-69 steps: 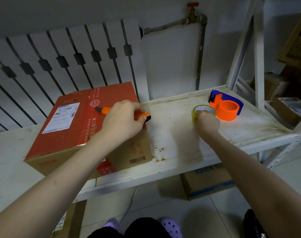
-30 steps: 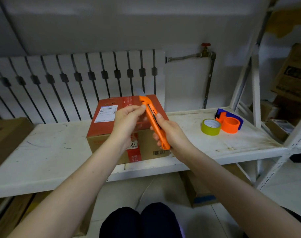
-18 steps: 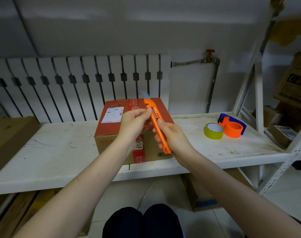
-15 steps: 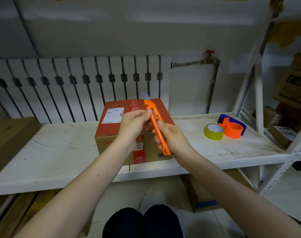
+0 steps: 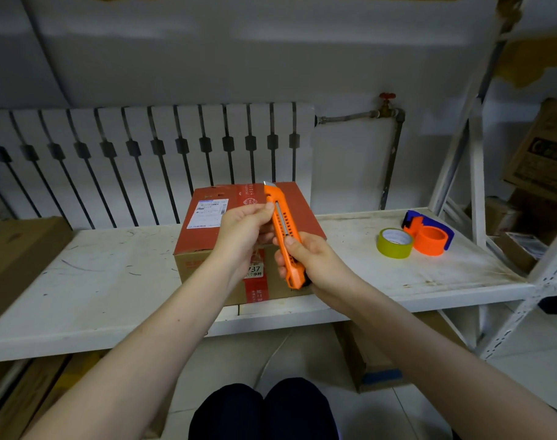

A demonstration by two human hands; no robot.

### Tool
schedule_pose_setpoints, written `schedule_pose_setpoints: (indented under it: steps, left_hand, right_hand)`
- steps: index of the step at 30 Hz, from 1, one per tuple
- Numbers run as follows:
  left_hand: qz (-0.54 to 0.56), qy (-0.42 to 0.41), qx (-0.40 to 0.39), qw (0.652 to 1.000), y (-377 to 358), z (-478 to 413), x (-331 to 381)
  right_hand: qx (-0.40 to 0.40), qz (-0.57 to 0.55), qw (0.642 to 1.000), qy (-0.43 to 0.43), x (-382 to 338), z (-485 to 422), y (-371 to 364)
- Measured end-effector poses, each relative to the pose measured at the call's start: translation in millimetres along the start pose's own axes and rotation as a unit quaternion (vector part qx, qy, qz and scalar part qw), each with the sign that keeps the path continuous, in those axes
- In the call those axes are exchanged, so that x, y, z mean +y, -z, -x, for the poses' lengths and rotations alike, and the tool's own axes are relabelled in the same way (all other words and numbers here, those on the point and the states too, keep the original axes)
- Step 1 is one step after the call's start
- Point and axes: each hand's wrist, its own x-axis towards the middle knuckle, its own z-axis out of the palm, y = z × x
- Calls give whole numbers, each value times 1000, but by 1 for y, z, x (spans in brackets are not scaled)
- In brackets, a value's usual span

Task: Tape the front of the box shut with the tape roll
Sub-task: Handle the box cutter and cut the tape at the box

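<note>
A red-topped cardboard box [image 5: 207, 246] with a white shipping label stands on the white shelf [image 5: 350, 249]. In front of it I hold an orange utility knife [image 5: 283, 236] upright, a short blade tip showing at its top. My right hand [image 5: 312, 265] grips the lower handle. My left hand [image 5: 244, 231] pinches the knife's upper part with thumb and fingers. The yellow tape roll [image 5: 394, 242] lies flat on the shelf to the right, apart from both hands.
An orange and blue tape dispenser [image 5: 429, 238] sits beside the tape roll. A radiator [image 5: 143, 160] lines the wall behind. A large brown carton [image 5: 13, 258] lies at the left. More boxes sit on the right rack [image 5: 544, 147] and under the shelf [image 5: 372, 369].
My right hand left the tape roll and took the knife's handle. Both hands lifted the knife off the box. In the last half second the blade looks shorter.
</note>
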Motion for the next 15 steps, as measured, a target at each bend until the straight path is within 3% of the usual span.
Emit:
schedule_pose_setpoints:
  steps: [15]
  left_hand:
    - [0, 16, -5, 1000, 0, -2, -1]
  right_hand:
    - [-74, -89, 993, -37, 5, -1, 11]
